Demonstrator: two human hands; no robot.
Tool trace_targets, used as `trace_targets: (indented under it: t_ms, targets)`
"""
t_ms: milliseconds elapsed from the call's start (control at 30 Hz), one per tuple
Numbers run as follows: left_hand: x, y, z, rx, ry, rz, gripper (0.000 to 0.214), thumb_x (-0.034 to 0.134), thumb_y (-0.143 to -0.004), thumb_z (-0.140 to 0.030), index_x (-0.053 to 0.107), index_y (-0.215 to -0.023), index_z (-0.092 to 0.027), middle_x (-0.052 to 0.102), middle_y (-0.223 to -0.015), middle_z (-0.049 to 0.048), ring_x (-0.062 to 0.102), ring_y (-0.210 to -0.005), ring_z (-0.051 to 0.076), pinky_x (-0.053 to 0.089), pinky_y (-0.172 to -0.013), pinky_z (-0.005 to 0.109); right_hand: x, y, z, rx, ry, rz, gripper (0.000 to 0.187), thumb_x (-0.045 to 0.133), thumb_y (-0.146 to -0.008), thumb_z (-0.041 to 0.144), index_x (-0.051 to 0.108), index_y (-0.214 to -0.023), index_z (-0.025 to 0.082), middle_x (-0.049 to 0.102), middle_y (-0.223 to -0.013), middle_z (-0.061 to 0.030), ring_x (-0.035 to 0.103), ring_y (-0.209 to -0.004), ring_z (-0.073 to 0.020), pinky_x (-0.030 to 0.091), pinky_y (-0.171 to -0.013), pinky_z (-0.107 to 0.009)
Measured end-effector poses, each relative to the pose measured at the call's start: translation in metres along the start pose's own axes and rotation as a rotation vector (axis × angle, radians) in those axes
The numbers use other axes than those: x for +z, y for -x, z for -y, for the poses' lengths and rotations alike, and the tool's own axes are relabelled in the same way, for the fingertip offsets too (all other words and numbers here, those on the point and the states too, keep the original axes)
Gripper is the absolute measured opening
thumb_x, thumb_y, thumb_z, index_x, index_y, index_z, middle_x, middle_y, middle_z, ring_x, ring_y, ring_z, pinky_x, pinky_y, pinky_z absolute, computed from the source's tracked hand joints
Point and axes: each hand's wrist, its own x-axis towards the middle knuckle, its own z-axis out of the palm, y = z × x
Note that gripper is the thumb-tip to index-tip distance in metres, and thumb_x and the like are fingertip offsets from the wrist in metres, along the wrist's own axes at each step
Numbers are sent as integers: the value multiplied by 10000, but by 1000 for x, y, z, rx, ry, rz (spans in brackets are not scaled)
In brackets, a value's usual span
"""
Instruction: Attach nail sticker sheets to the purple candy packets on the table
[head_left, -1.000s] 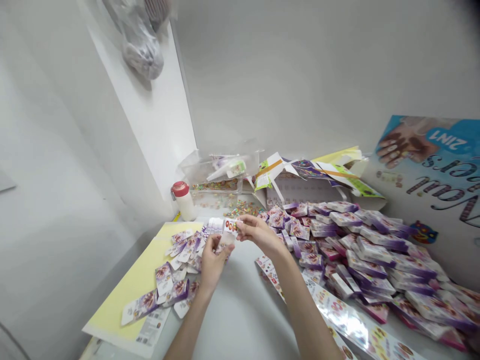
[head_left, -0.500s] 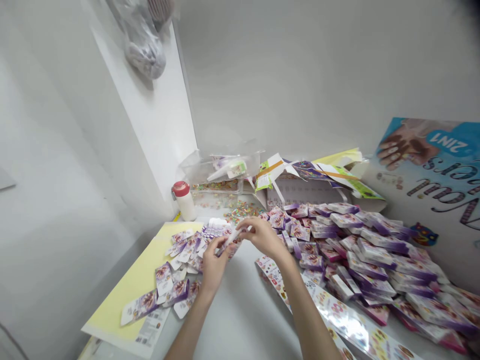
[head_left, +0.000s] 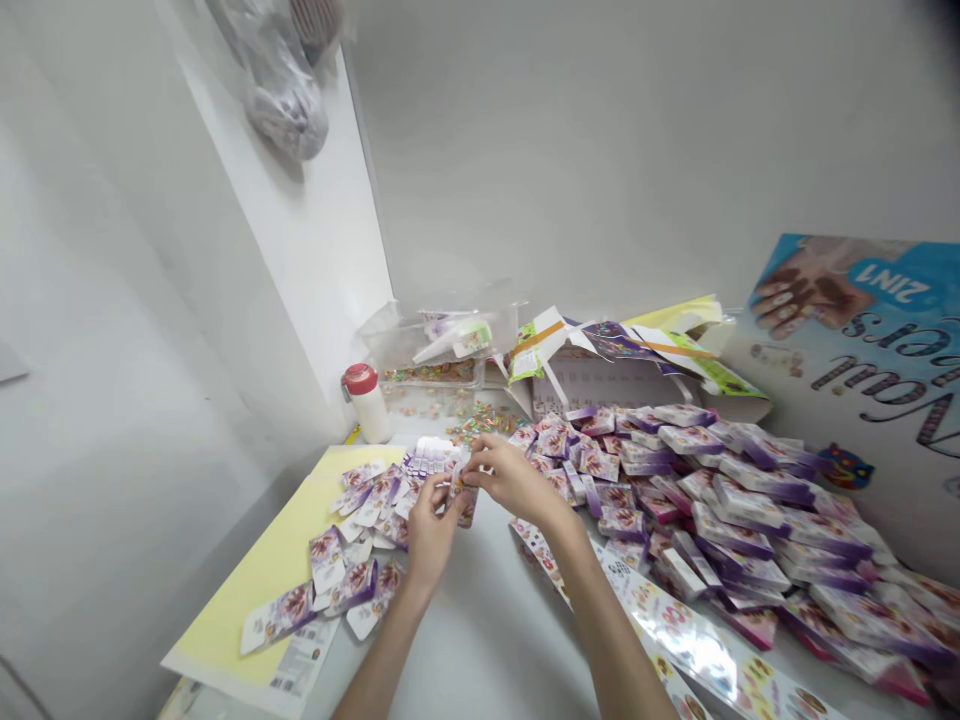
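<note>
Near the middle of the table, my left hand (head_left: 433, 522) is closed around a small printed carton (head_left: 466, 510), white and purple with a picture on it. The fingers of my right hand (head_left: 504, 480) are bent in at the carton's upper end, pinching there; a bit of orange shows at that end, too small to name. Just left of my hands lie flat and half-folded cartons (head_left: 379, 495) of the same print. Behind the hands is a scatter of small coloured pieces (head_left: 487, 420).
Many folded cartons (head_left: 712, 500) are heaped on the right. Shiny sticker sheets (head_left: 675, 620) lie before them. At the back stand a red-capped bottle (head_left: 367, 405), a clear plastic bin (head_left: 442, 345) and an opened box (head_left: 615, 380). Yellow card (head_left: 247, 580) covers the left side.
The carton in my hands has turned more upright. My right hand has shifted slightly left and down, closer to my left hand.
</note>
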Motion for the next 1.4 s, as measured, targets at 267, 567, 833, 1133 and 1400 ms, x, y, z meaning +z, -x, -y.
trace_targets:
  t_ms: [267, 567, 833, 1133, 1400]
  targets:
    - [-3, -2, 10, -22, -78, -66, 440, 669, -728, -429, 590, -1078, -174, 693, -1038, 130, 663, -942, 260, 559, -692, 314, 6, 3, -1, 30, 64, 101, 146, 575, -745, 64, 698, -747, 141, 623, -810, -56, 563, -778, -162, 405, -714, -240]
    - [-7, -5, 12, 8, -86, -123, 457, 661, -738, -445, 613, -1102, -172, 695, -1046, 130, 665, -941, 259, 561, -685, 306, 8, 2, 3, 122, -130, 110, 122, 566, -752, 122, 652, -832, 154, 688, -720, -29, 611, -676, -142, 407, -626, -207]
    - [-5, -5, 5, -23, -31, -90, 486, 675, -725, -452, 593, -1118, -178, 668, -1117, 140, 656, -957, 267, 561, -619, 280, 18, -4, -2, 196, -110, -29, 114, 540, -812, 153, 654, -818, 148, 660, -697, -32, 588, -634, -137, 390, -581, -209]
    - [-1, 1, 6, -14, -130, -40, 435, 633, -764, -442, 597, -1115, -187, 684, -1033, 118, 656, -919, 254, 554, -656, 307, 11, -2, -3, 150, -25, 62, 178, 548, -769, 120, 718, -721, 142, 679, -744, -66, 594, -713, -171, 424, -666, -244]
    - [9, 11, -2, -7, -72, 48, 477, 603, -791, -445, 511, -1189, -200, 693, -834, 48, 623, -603, 155, 489, -474, 231, -8, 10, -37, 153, -188, 254, 183, 593, -721, 173, 768, -770, 159, 721, -739, -50, 590, -715, -176, 437, -661, -247]
